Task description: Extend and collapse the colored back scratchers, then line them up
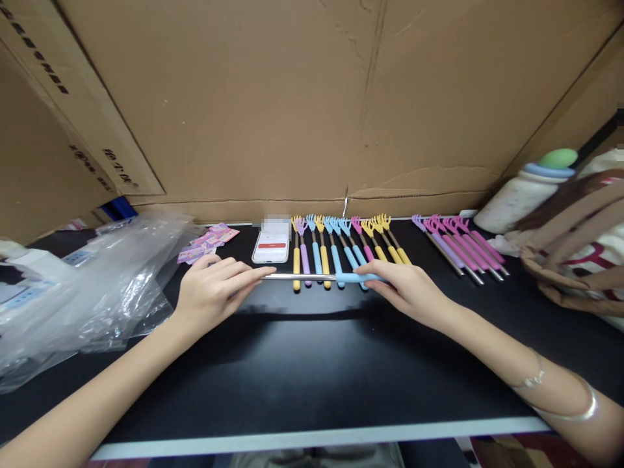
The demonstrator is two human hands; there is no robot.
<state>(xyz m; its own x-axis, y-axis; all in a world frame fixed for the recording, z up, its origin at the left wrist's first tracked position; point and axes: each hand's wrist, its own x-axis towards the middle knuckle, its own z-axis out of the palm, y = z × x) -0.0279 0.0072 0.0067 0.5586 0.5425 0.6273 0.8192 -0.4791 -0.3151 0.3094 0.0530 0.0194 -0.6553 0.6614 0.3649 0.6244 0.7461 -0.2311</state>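
Note:
A back scratcher with a blue handle (358, 277) and a metal rod lies level between both hands, a little above the black table (302, 364). My right hand (407, 289) is closed on its blue handle. My left hand (214, 289) is closed on the far end of the rod, which is hidden under the fingers. Just behind the rod lies a row of several scratchers (341, 250) with yellow, blue, purple and pink handles, claws pointing away from me.
A second group of pink and purple scratchers (458, 247) lies to the right. A phone (272, 246) and pink cards (207, 242) sit behind my left hand. Clear plastic bags (88, 286) are at left. A bottle (529, 192) and tote bag (585, 247) are at right, cardboard (312, 97) behind.

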